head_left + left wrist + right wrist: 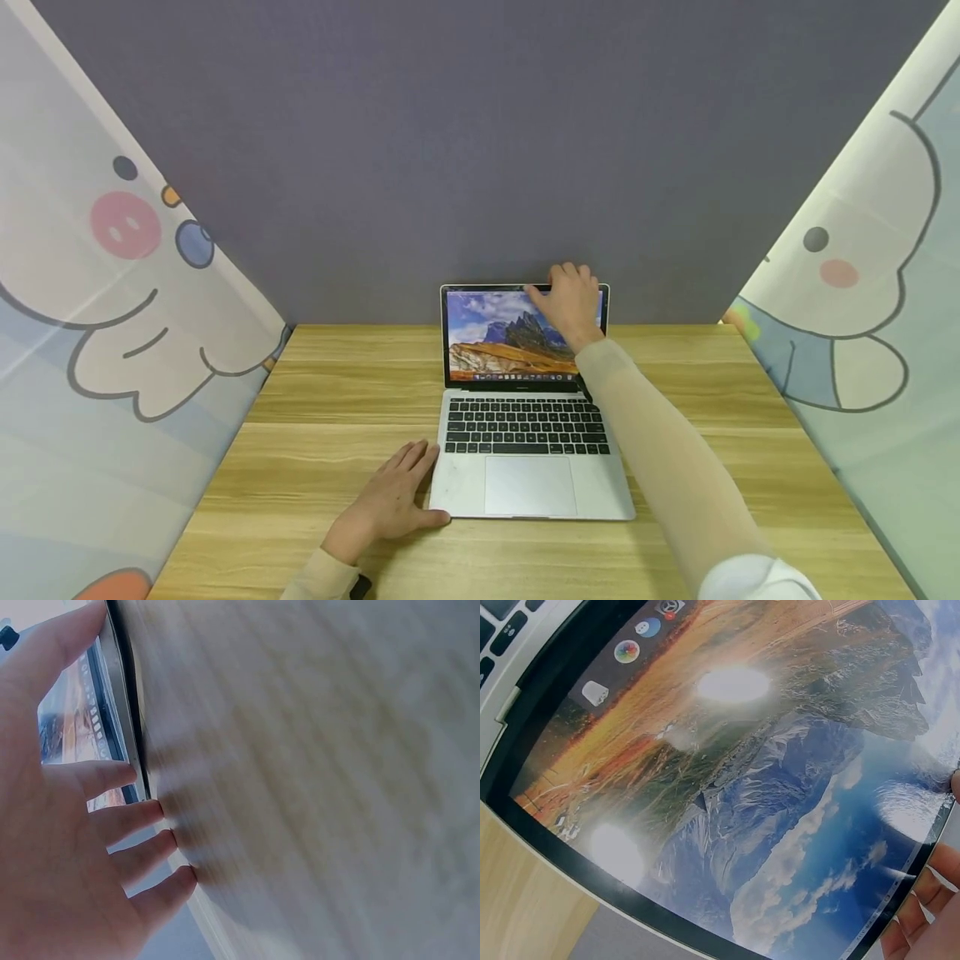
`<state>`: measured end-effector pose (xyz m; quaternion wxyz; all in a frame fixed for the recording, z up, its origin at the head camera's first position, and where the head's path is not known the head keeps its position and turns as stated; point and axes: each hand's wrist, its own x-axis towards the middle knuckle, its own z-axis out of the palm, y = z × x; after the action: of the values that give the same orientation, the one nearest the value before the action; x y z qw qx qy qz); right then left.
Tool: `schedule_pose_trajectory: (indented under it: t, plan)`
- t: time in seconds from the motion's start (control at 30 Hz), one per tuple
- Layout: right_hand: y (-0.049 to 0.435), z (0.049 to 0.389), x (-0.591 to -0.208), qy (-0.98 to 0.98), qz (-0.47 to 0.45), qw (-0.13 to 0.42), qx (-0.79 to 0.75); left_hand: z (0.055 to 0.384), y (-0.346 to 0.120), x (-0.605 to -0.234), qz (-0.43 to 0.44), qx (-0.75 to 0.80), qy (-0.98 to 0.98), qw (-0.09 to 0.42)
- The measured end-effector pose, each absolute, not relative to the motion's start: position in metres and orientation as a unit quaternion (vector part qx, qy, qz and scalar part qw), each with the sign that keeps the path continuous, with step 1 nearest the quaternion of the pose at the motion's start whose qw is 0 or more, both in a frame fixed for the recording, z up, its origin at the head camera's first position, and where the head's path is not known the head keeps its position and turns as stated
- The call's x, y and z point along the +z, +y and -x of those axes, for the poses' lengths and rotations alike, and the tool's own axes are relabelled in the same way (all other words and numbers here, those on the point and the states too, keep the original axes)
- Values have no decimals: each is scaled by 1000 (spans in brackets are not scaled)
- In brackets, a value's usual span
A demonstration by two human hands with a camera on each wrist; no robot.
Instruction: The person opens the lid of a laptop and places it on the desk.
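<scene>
A silver laptop point(457, 487) stands unfolded on the wooden table, its screen point(483, 342) lit with a mountain picture. My right hand point(572, 307) grips the top edge of the lid, right of its middle. The thumb lies on the screen side and the fingers reach over behind, as the right wrist view also shows with the hand point(930, 919) at the lid's edge. Beside the base's left edge rests my left hand point(393, 498), fingers spread on the table and thumb at the front left corner. In the left wrist view those fingertips point(184, 877) touch the wood.
Behind the laptop rises a dark grey panel point(360, 167). Cartoon-printed curtains hang at the left point(67, 467) and right point(862, 450) of the wooden table point(315, 400). My right sleeve point(667, 458) passes over the laptop's right side.
</scene>
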<state>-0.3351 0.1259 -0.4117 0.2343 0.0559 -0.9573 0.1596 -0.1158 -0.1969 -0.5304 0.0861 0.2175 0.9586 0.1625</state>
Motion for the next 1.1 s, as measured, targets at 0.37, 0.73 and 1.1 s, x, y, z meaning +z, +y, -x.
schedule_pose_trajectory:
  t: [0.37, 0.73, 1.1]
  plan:
    - [126, 328, -403, -964, -52, 211, 153, 115, -196, -527, -215, 166, 958, 91]
    - [128, 322, -399, -965, -51, 214, 145, 114, -195, -526, -213, 162, 959, 95]
    - [126, 316, -394, -966, -50, 215, 137, 112, -195, -523, -214, 167, 958, 96]
